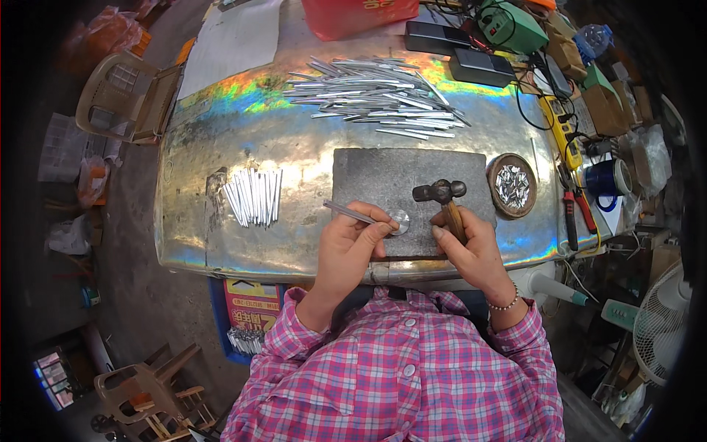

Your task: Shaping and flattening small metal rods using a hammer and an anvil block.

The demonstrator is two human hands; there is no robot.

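My left hand (352, 239) pinches a thin grey metal rod (345, 211), tilted with its free end up to the left. The rod's other end is hidden by my fingers, beside a shiny round spot (400, 222) on the dark slab (375, 173). In my right hand (471, 247) is a hammer (446, 197), gripped by its wooden handle close below the head. The hammer head is held over the slab's right half. To the right of the slab stands a round brown bowl (492, 180) with small shiny metal pieces (512, 187) in it.
A large pile of metal rods (379, 94) lies beyond the slab. A row of rods (254, 197) lies to its left. At the right are pliers (569, 214), a blue mug (605, 180), a yellow power strip (563, 136) and cables. A red bag (357, 16) stands at the back.
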